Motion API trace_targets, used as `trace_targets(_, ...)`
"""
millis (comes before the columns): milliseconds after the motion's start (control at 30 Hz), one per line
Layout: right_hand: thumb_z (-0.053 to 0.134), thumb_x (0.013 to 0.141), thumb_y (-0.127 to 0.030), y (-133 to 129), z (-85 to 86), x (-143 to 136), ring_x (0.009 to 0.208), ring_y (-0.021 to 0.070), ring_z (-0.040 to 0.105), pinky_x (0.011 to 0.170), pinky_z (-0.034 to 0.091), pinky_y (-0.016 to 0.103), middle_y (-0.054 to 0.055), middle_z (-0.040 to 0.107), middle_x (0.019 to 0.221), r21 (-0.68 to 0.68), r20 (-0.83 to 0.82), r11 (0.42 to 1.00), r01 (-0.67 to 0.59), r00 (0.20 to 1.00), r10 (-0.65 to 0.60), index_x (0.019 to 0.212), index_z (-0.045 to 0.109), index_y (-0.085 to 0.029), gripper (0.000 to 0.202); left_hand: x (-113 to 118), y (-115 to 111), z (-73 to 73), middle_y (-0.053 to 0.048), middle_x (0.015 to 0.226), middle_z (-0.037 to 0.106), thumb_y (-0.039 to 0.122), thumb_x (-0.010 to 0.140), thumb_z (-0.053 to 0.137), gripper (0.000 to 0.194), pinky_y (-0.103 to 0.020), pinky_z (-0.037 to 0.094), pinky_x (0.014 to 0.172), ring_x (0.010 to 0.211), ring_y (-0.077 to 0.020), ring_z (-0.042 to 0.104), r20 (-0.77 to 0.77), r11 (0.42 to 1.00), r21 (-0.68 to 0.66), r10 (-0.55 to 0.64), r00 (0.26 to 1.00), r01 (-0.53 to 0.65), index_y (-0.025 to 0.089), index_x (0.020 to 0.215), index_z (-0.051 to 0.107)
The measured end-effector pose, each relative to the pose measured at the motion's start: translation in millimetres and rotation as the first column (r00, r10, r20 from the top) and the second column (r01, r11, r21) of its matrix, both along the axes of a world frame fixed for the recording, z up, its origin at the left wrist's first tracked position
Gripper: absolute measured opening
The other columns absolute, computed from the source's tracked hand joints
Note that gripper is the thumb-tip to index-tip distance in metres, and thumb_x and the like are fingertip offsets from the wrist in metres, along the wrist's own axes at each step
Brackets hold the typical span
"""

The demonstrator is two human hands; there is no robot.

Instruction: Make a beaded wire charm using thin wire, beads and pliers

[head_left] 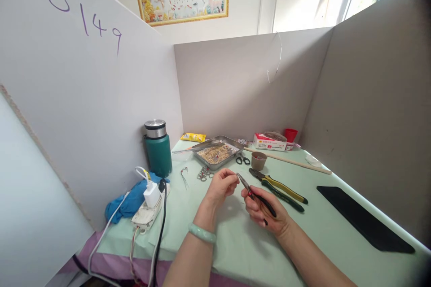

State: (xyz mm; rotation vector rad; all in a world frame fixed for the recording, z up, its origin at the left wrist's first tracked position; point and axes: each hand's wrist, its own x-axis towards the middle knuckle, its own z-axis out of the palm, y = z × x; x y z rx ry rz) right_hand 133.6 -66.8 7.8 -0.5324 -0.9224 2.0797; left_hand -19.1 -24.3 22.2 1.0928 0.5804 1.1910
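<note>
Forward reach is limited by the rear panel (232, 89); sideways reach is limited by the left panel (124, 98) and the right panel (370, 98). Ahead of the left hand (222, 184), a straight path is blocked by the tray (229, 159). Ahead of the right hand (266, 213), the way is obstructed by large pliers (282, 195), then by the cup (258, 162) and the wooden stick (289, 160). Between the large pliers and the black mat (363, 217), a narrow lane is left. On the left, passage over the table (183, 208) is bounded by the power strip (144, 216), a black cable (164, 206) and the bottle (159, 157).
</note>
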Motion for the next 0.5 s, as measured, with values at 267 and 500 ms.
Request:
trace_targets(267, 0.043, 0.081, -0.038, 0.6, -0.1, 5.6, 0.037, 0.009, 0.044, 0.03, 0.035, 0.02, -0.001, 0.05, 0.054, 0.055, -0.05, 0.996, -0.066, 0.996, 0.069, 0.087, 0.061, -0.012, 0.032, -4.1, 0.0, -2.5, -0.003, 0.068, 0.059, 0.032, 0.067, 0.066, 0.034, -0.016, 0.022, 0.033, 0.041, -0.003, 0.043, 0.037, 0.991, -0.022, -0.133, 0.99, 0.134, 0.011, 0.091, 0.056)
trace_targets(500, 0.041, 0.083, -0.037, -0.9, 6.3, -3.2, 0.057, 0.0167, 0.057, 0.05, 0.047, 0.03, 0.006, 0.059, 0.068, 0.166, 0.079, 0.984, 0.059, 0.994, -0.073, 0.09, 0.06, -0.013, 0.031, -2.6, 8.0, -11.5, -0.007, 0.078, 0.061, 0.024, 0.06, 0.072, 0.029, -0.02, 0.041, 0.043, 0.056, -0.0104, 0.057, 0.071, 0.987, -0.12, 0.114, 0.991, -0.105, 0.01, 0.08, 0.058)
